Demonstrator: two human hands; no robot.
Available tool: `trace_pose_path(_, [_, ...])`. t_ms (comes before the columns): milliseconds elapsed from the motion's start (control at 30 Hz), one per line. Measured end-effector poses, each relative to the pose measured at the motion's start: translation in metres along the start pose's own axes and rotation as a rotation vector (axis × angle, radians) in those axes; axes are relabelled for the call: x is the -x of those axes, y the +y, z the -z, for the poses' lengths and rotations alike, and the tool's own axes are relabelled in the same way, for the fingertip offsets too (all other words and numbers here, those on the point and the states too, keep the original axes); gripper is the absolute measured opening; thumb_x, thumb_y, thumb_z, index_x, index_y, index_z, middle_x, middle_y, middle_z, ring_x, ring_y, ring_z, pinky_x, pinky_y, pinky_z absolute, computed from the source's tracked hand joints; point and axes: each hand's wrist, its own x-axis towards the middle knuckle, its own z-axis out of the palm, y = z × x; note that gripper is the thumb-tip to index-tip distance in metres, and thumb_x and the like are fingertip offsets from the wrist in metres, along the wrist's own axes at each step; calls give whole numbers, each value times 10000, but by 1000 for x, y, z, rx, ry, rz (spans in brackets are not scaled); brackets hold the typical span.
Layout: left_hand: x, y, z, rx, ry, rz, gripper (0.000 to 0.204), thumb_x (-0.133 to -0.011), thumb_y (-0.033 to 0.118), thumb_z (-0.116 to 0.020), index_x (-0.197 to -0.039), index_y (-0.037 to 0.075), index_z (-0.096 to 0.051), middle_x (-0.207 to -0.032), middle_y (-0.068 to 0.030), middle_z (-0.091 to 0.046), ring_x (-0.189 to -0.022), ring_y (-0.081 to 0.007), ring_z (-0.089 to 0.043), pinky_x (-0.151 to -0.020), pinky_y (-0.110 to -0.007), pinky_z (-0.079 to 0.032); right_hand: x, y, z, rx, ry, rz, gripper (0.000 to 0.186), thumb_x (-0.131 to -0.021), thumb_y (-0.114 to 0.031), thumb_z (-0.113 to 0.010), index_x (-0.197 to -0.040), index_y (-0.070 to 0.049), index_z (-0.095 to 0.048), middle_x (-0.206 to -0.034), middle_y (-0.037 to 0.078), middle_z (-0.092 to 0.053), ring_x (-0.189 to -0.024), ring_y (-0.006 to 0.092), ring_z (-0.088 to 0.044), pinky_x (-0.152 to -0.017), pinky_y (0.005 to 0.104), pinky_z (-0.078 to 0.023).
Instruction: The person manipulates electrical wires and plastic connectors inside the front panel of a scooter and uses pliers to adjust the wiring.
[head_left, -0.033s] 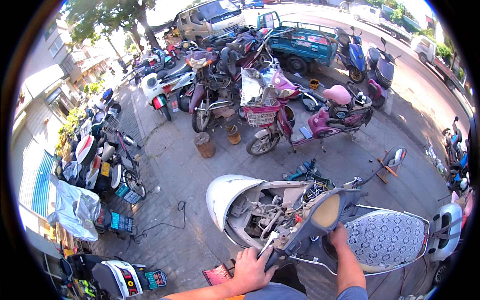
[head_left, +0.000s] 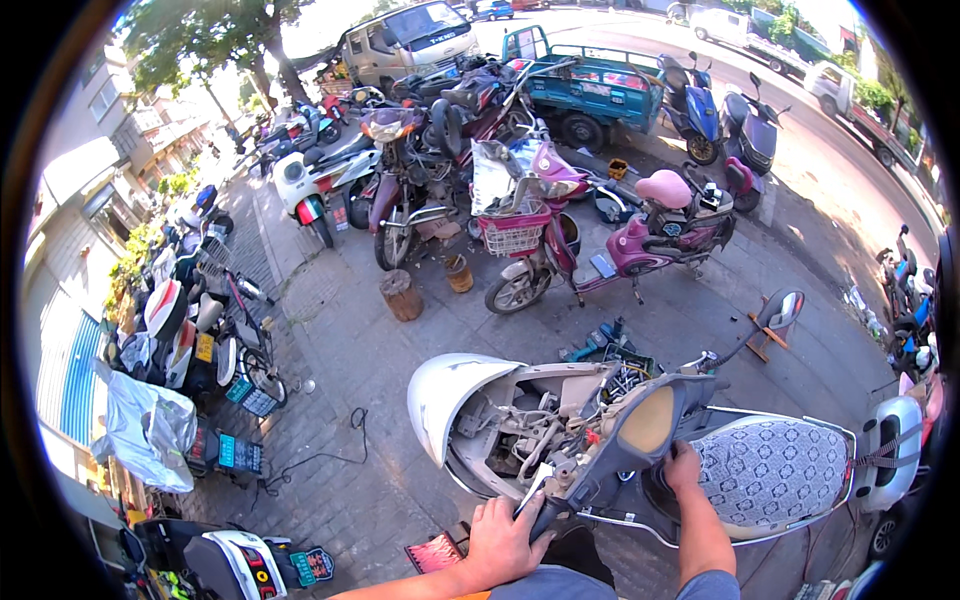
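A white electric scooter (head_left: 448, 405) stands before me, its front cover off so that wiring and inner parts show. My left hand (head_left: 505, 540) is wrapped round the black handlebar grip (head_left: 546, 517), fingers over the pale brake lever (head_left: 534, 487). Between the grey leg shield (head_left: 676, 410) and the patterned seat (head_left: 775, 470) is my right hand (head_left: 684, 468). Its fingers are curled by the shield's lower edge; whatever they hold is hidden. A tan panel (head_left: 647, 420) sits on the shield.
Beyond the scooter lie a teal power tool (head_left: 594, 340) and a tray of tools (head_left: 632, 372). A pink scooter (head_left: 630, 245) stands farther off, near two wooden stumps (head_left: 401, 295). Parked scooters (head_left: 190, 330) line the left. A red slatted stool (head_left: 435, 552) is beside my left arm.
My right hand has shifted slightly up and right, away from the leg shield's edge, so more of its fingers shows. My left hand stays on the grip. The whole view has shifted a little.
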Motion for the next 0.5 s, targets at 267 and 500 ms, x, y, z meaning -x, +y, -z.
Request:
trace_pose_path(267, [-1,3,-9,-11,70,-15,745,-773,445,-883,-1430,144,-705,-1047,-181,-572,-994,-377,-581,-871,-507,-460,-61,-14,157,205,332,221,1022,-714,-131,-928,-1628,-167,-473,-1598,210,-467,-1460,414,-476,-1223,487,-418])
trace_pose_path(500, [2,18,-9,-27,109,77,697,-729,397,-908,-1358,136,-759,-1050,-138,-603,-988,-338,-599,-903,-472,-469,-141,-29,180,398,-395,361,1023,-701,-466,-960,-1559,-100,-539,-1538,167,-587,-1501,356,-482,-1261,481,-377])
